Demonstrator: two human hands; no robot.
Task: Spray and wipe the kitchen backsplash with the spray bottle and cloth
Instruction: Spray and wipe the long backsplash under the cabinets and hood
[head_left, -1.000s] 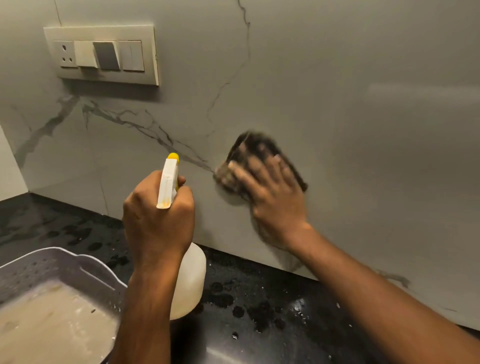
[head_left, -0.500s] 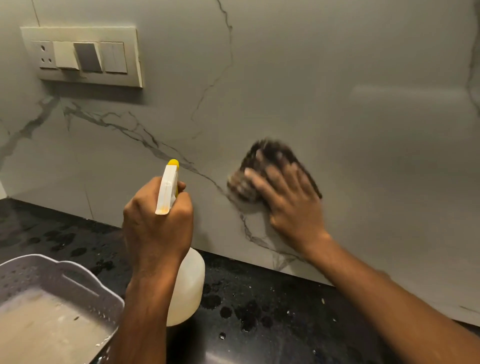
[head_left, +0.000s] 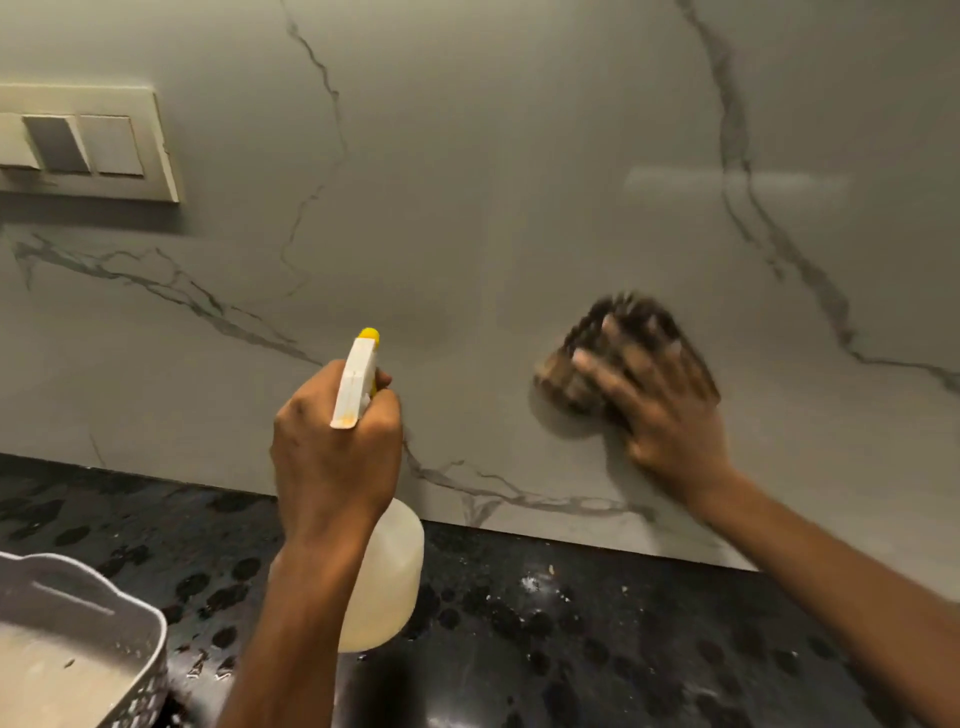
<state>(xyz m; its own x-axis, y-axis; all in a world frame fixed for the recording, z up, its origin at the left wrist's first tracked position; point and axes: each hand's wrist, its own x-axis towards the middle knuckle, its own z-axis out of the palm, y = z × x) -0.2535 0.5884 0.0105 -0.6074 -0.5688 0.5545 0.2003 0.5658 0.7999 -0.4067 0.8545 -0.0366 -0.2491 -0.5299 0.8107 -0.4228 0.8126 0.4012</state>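
One translucent white plastic spray bottle (head_left: 384, 571) with yellow nozzle: neck clasped in left hand (head_left: 332, 452), body hanging below the fist. One dark crumpled cloth (head_left: 571, 374), blurred, pressed to grey veined marble backsplash (head_left: 467, 208) under flat spread right hand (head_left: 670, 415). One grey perforated plastic basket (head_left: 150, 623), lower left of the fist, holding something pale.

backsplash (head_left: 467, 156) was pale grey with dark marble veins; spray bottle (head_left: 382, 571) translucent white, yellow nozzle tip; cloth (head_left: 582, 353) dark brown; countertop (head_left: 571, 623) black, speckled; basket (head_left: 78, 597) grey
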